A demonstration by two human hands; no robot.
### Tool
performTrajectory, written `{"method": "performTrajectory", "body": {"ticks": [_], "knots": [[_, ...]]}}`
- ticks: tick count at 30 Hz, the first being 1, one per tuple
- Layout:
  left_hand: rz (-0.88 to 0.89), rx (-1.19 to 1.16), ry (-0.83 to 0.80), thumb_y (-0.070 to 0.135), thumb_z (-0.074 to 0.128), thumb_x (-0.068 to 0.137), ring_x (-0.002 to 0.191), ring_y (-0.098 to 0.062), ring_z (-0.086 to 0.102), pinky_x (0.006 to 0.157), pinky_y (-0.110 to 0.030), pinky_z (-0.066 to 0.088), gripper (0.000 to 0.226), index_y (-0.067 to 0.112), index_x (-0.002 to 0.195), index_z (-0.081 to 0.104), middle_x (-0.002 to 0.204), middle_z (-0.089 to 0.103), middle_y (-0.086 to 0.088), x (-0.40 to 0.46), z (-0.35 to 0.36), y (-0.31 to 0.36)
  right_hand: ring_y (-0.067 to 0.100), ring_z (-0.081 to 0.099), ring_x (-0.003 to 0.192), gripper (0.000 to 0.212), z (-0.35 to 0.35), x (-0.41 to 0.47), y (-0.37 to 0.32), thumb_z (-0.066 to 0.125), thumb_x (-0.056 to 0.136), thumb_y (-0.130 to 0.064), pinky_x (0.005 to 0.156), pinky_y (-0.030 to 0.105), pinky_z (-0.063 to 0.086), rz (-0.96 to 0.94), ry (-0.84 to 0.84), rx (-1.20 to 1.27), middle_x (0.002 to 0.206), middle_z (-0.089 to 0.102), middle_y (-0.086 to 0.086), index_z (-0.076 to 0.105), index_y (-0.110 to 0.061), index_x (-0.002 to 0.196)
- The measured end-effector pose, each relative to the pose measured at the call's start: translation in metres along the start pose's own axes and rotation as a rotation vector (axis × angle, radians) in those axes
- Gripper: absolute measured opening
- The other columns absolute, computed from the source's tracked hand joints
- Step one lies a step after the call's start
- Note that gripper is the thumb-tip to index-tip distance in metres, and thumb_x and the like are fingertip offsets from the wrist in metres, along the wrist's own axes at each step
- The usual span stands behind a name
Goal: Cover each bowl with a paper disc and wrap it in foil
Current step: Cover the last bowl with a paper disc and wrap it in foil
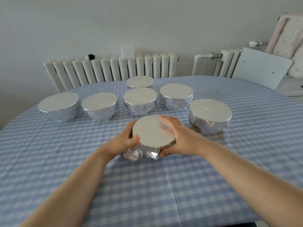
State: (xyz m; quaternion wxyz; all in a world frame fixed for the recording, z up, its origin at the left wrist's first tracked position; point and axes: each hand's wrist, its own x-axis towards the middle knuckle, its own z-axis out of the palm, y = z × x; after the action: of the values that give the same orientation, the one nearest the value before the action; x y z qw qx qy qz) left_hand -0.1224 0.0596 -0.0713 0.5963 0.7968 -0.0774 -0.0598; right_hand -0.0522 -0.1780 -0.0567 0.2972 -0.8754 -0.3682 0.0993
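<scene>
A foil-covered bowl (151,134) stands on the checked tablecloth in front of me, its flat top smooth and its foil skirt crumpled and flaring out at the near side. My left hand (125,139) grips its left side, thumb on the top edge. My right hand (177,136) wraps round its right side, fingers curled over the rim. Behind it stand several foil-wrapped bowls: one at the right (209,116), one at the far left (59,106), others in between (139,100). No paper disc shows.
The blue-and-white checked table (164,185) stretches toward me. A white radiator (111,69) runs along the wall behind the table. A white board and furniture (260,66) stand at the right rear corner.
</scene>
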Motion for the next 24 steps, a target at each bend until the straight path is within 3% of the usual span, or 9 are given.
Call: {"method": "performTrajectory", "body": {"ticks": [3, 6, 8, 10, 12, 14, 18, 21, 24], "knots": [[-0.072, -0.029, 0.119, 0.072, 0.033, 0.089, 0.121, 0.004, 0.055, 0.101, -0.019, 0.040, 0.054, 0.038, 0.125, 0.055, 0.122, 0.065, 0.024, 0.005, 0.000, 0.010, 0.006, 0.051, 0.103, 0.126, -0.002, -0.002, -0.002, 0.087, 0.056, -0.058, 0.104, 0.034, 0.044, 0.011, -0.019, -0.013, 0.154, 0.017, -0.014, 0.009, -0.040, 0.153], [-0.033, 0.223, 0.458, 0.040, 0.048, 0.101, 0.125, -0.008, 0.053, 0.104, -0.026, 0.040, 0.027, 0.030, 0.125, 0.057, 0.126, 0.060, 0.014, 0.018, -0.002, 0.017, 0.007, 0.051, 0.111, 0.125, -0.003, -0.002, -0.001, 0.085, 0.056, -0.062, 0.106, 0.033, 0.042, 0.010, -0.034, -0.031, 0.155, 0.015, -0.016, 0.008, -0.041, 0.153], [0.116, 0.372, 0.485, 0.031, 0.057, 0.098, 0.126, 0.000, 0.049, 0.099, -0.017, 0.040, 0.025, 0.032, 0.123, 0.058, 0.131, 0.055, 0.019, 0.019, 0.000, 0.023, 0.011, 0.049, 0.122, 0.127, -0.003, 0.000, 0.000, 0.084, 0.054, -0.066, 0.108, 0.035, 0.041, 0.007, -0.042, -0.051, 0.154, 0.014, -0.018, 0.008, -0.041, 0.153], [0.211, 0.482, 0.321, 0.054, 0.051, 0.094, 0.132, 0.003, 0.040, 0.105, -0.020, 0.033, 0.041, 0.033, 0.128, 0.057, 0.138, 0.048, 0.024, 0.017, 0.007, 0.029, 0.013, 0.044, 0.132, 0.128, -0.004, 0.002, 0.000, 0.084, 0.053, -0.068, 0.109, 0.035, 0.039, 0.000, -0.037, -0.080, 0.153, 0.016, -0.018, 0.008, -0.041, 0.152], [0.251, 0.714, 0.166, 0.083, 0.028, 0.083, 0.142, 0.002, 0.023, 0.115, -0.022, 0.017, 0.084, 0.029, 0.144, 0.045, 0.152, 0.036, 0.016, 0.018, 0.018, 0.028, 0.012, 0.047, 0.130, 0.127, -0.005, 0.002, 0.000, 0.084, 0.052, -0.068, 0.108, 0.035, 0.041, -0.003, -0.031, -0.066, 0.152, 0.018, -0.018, 0.008, -0.044, 0.151], [0.245, 0.876, 0.149, 0.091, 0.009, 0.076, 0.144, 0.004, 0.009, 0.117, -0.017, 0.003, 0.107, 0.021, 0.153, 0.031, 0.161, 0.025, 0.007, 0.022, 0.023, 0.021, 0.011, 0.051, 0.125, 0.127, -0.005, 0.000, 0.000, 0.084, 0.051, -0.069, 0.105, 0.038, 0.044, -0.010, -0.019, -0.046, 0.152, 0.019, -0.017, 0.008, -0.046, 0.149], [0.145, 0.973, 0.140, 0.093, -0.002, 0.068, 0.150, -0.004, -0.002, 0.115, -0.017, -0.006, 0.118, 0.018, 0.158, 0.014, 0.165, 0.009, 0.002, 0.021, 0.025, 0.023, 0.012, 0.045, 0.132, 0.135, -0.002, -0.002, 0.000, 0.082, 0.051, -0.070, 0.108, 0.038, 0.041, 0.022, -0.004, -0.075, 0.159, 0.007, -0.019, -0.004, -0.043, 0.152], [0.096, 1.023, 0.125, 0.095, -0.007, 0.063, 0.151, -0.006, -0.004, 0.114, -0.016, -0.009, 0.124, 0.017, 0.158, 0.010, 0.166, 0.005, 0.002, 0.020, 0.027, 0.027, 0.007, 0.018, 0.147, 0.137, -0.002, -0.008, 0.000, 0.075, 0.054, -0.073, 0.120, 0.037, 0.025, 0.063, 0.010, 0.086, 0.163, 0.001, -0.017, -0.008, -0.033, 0.156], [0.085, 1.030, 0.125, 0.096, -0.009, 0.060, 0.150, -0.004, -0.004, 0.111, -0.013, -0.013, 0.128, 0.017, 0.158, 0.011, 0.165, 0.004, 0.002, 0.018, 0.027, 0.029, 0.004, 0.025, 0.143, 0.116, -0.007, -0.016, -0.012, 0.058, 0.065, -0.077, 0.118, 0.029, 0.023, 0.105, 0.224, 0.300, 0.158, 0.023, -0.012, 0.014, -0.023, 0.157]]}}
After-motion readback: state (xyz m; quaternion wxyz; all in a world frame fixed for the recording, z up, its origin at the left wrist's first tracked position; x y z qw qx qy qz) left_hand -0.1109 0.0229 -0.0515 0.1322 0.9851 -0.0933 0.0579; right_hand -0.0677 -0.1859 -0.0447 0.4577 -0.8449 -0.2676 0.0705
